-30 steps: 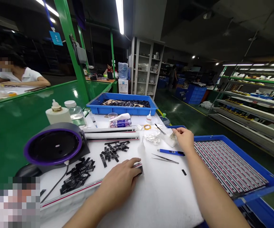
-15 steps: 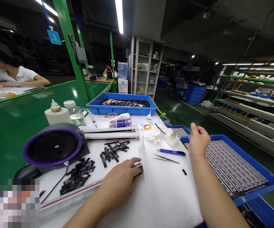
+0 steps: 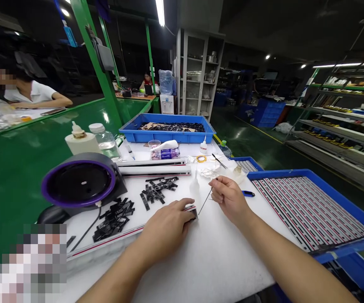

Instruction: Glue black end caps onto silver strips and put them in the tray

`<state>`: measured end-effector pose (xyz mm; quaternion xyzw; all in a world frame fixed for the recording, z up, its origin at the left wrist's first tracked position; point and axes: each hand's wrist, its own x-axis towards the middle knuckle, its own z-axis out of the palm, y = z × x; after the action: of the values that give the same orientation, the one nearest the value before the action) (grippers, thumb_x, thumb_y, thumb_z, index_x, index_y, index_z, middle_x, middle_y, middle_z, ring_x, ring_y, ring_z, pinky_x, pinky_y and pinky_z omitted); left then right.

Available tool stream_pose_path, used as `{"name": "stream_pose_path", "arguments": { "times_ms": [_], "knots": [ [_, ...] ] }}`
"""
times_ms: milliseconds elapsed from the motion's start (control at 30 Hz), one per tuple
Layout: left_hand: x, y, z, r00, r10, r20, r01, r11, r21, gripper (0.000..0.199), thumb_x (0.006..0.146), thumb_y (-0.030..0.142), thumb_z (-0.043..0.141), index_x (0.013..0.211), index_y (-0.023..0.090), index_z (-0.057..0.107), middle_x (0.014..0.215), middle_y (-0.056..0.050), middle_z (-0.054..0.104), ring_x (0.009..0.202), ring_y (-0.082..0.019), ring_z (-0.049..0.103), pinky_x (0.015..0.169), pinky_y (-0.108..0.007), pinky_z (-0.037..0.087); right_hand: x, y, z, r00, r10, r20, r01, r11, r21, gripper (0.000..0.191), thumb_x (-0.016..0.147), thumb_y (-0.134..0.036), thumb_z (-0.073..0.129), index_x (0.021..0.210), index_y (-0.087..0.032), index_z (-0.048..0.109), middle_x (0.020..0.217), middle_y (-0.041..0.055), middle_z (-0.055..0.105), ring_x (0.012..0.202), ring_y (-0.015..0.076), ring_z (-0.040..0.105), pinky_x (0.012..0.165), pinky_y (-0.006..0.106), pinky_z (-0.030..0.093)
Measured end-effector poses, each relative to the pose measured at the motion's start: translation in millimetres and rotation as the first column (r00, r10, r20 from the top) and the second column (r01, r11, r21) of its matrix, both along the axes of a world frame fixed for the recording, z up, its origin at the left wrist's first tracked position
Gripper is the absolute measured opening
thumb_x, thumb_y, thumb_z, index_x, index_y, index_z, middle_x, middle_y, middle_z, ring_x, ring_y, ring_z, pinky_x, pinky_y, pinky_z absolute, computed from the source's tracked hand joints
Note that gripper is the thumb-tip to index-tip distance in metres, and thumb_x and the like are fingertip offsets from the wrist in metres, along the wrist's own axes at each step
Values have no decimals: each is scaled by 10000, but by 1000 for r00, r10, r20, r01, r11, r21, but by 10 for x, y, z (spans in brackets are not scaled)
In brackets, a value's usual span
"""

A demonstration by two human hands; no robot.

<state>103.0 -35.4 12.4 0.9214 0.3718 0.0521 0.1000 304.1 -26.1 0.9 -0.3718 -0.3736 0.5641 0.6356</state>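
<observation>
My left hand [image 3: 169, 221] is closed around the end of a long white bar [image 3: 106, 243] with a red stripe, which lies along the front left of the table. The bar's near end shows dark beyond my fingertips. In a pinch, my right hand [image 3: 229, 198] holds a thin dark rod [image 3: 205, 201], slanting down so its tip is at the bar's end; I cannot tell if they touch. Beside the bar lie a pile of small black plates [image 3: 114, 219] and a second group of black plates [image 3: 158, 190]. A translucent nozzle bottle [image 3: 194, 187] stands just beyond my hands.
A round black device with a purple rim [image 3: 81, 181] stands left. Behind are two white bars [image 3: 153, 170], a tape roll [image 3: 201, 158] and a blue bin [image 3: 169, 135]. A blue tray [image 3: 327, 255] of striped bars is at right. A blue cutter [image 3: 248, 194] is partly hidden.
My right hand has come down and left from above the tray's edge to the bar's end, the rod now visible in it. My left hand still holds the bar. The view has shifted.
</observation>
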Motion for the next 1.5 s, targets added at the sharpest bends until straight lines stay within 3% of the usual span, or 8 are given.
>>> {"name": "stream_pose_path", "arguments": {
  "times_ms": [167,400,867,1367,1433,1500],
  "knots": [
    [1,-4,-3,1000,-7,-3,7,1000,7,344,874,183,390,1029,292,677,1410,15,502,1134,-242,585,899,-399,497,-14,14,-97,994,3,110,-4,1000,13,307,723,-326,766,631,-183,511,478,-96,312,441,48,231,449,244,150],
    [-11,-12,0,1000,-8,0,8,1000,3,352,879,181,379,1035,290,675,1420,15,492,1139,-235,580,899,-395,497,-58,-15,-78,949,-6,315,1,1000,17,316,720,-368,745,625,-187,505,490,-91,340,460,64,255,469,254,171],
    [1,2,-4,1000,-13,-3,13,1000,6,347,879,186,391,1039,300,677,1403,17,504,1136,-238,581,890,-397,503,-75,-10,-69,890,-12,456,-2,1000,31,300,713,-401,725,632,-183,535,526,-75,364,501,78,271,490,265,184],
    [0,-16,39,1000,0,-21,-1,1000,-12,349,897,214,372,1032,306,680,1398,24,509,1132,-232,582,899,-413,504,-82,-7,-42,872,-12,489,-7,999,37,303,705,-427,721,642,-180,557,547,-61,396,511,83,306,480,252,217],
    [-3,-10,35,1000,2,-26,-3,1000,-15,351,899,218,367,1031,306,681,1407,27,502,1137,-232,581,898,-409,505,25,32,0,896,-79,436,55,996,66,316,697,-436,726,637,-187,541,530,-65,385,485,79,297,459,247,216],
    [-4,-4,30,1000,4,-26,-5,1000,-18,353,901,221,365,1031,311,681,1416,32,494,1140,-231,580,898,-405,506,246,87,71,893,-261,367,224,964,140,317,700,-442,721,643,-197,526,502,-71,370,457,80,296,441,244,226]
  ]
}}
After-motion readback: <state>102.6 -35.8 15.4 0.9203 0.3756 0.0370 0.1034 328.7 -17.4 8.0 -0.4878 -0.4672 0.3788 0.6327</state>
